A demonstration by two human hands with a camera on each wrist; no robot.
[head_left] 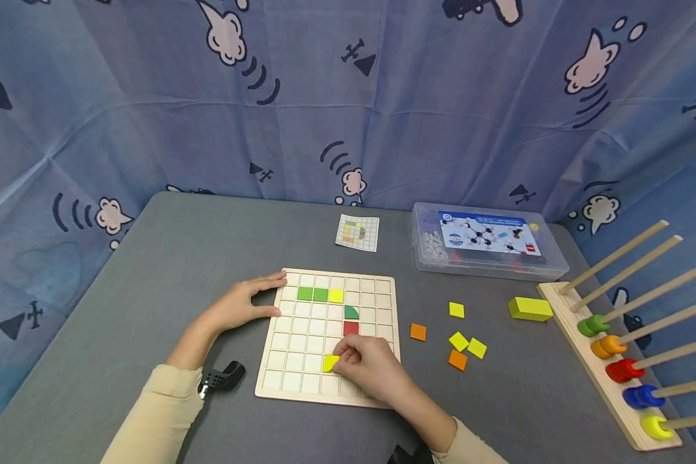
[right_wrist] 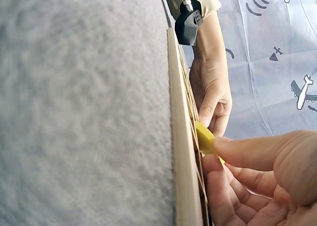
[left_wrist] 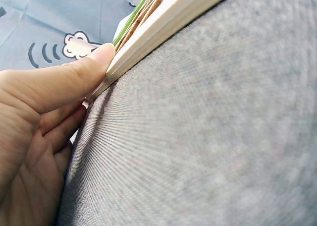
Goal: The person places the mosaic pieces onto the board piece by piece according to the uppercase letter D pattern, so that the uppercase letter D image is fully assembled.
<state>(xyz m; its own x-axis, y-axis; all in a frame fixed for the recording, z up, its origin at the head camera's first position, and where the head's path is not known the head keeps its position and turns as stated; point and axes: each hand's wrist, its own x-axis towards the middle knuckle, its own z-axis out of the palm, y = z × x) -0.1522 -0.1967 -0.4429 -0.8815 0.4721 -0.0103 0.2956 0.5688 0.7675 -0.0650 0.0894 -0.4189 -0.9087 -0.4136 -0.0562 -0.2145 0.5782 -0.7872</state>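
Observation:
A wooden grid board (head_left: 310, 341) lies on the grey table. My left hand (head_left: 246, 303) rests against its left side near the far corner, thumb and fingers extended to the edge; in the left wrist view the thumb (left_wrist: 81, 77) presses on the rim. Over the near half of the board, my right hand (head_left: 374, 367) pinches a yellow quarter-round tile (head_left: 330, 364) between thumb and finger. The right wrist view shows this yellow tile (right_wrist: 204, 138) tilted at the board. Two green square tiles (head_left: 312, 294), a yellow square (head_left: 336, 296), a green quarter-round (head_left: 351, 313) and a red tile (head_left: 350, 328) sit in cells.
Loose yellow tiles (head_left: 456, 310) and orange tiles (head_left: 417, 332) lie right of the board. A pattern card (head_left: 357, 232) is behind it. Farther right are a clear plastic box (head_left: 490, 241), a yellow block (head_left: 530, 309) and a wooden peg stand (head_left: 609, 367) with colored rings.

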